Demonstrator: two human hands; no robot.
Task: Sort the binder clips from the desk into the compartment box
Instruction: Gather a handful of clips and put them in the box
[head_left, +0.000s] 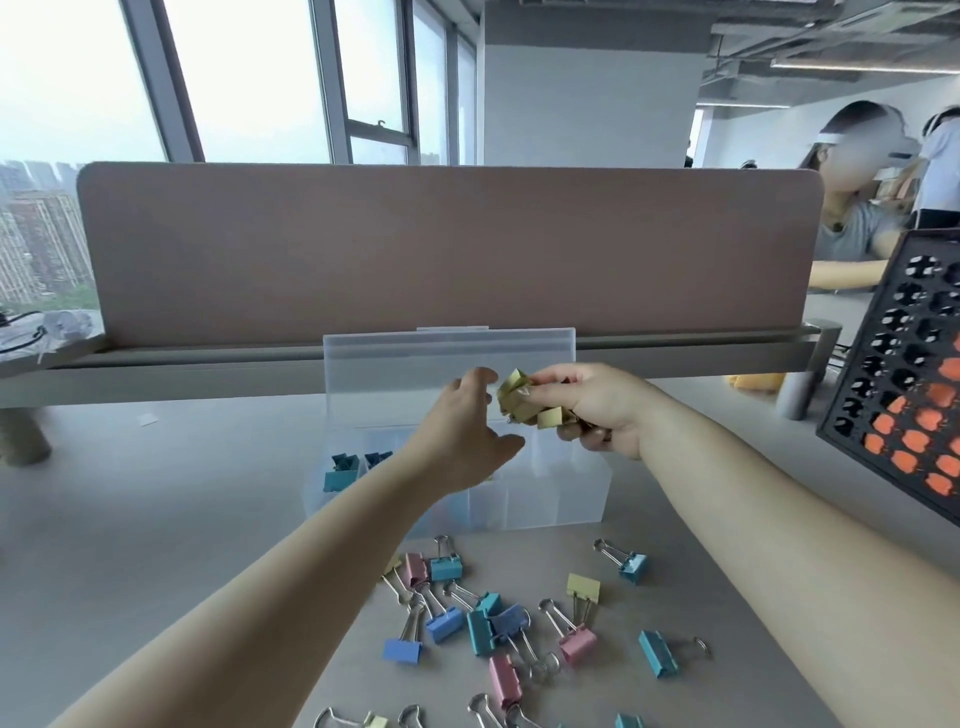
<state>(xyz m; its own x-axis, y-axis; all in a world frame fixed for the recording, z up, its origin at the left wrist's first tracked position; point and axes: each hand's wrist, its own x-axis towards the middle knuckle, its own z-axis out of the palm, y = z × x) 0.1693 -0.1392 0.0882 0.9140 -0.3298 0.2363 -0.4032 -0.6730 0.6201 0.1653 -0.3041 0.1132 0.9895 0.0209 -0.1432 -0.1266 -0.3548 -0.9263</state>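
My right grip (597, 410) is curled around a bunch of small yellow metal binder clips (524, 402), held above the translucent plastic compartment box (571, 493). The clips stick out of the grip's left side, past my fingertips, and sit jumbled at mixed angles, so the bunch has no single long axis; the top one tilts up and to the left. My left grip (467, 436) is empty, its fingers straight and relaxed. It hovers over the middle of the box, with its fingertips just beside the yellow bunch; I cannot tell whether they touch it.

The box stands on the grey desk (156, 519) with its clear lid (447, 358) raised against the brownish-pink partition panel (441, 244). Teal binder clips (340, 470) lie in its far-left compartments.

Nearer to me, loose pastel binder clips (493, 618) in blue, teal, pink and yellow lie scattered on the desk, well below both grips. A single yellow clip (583, 586) points its wire handles toward me, and a teal clip (658, 653) lies with its handle pointing right. A black tray with orange pieces (914, 389) leans at the right edge
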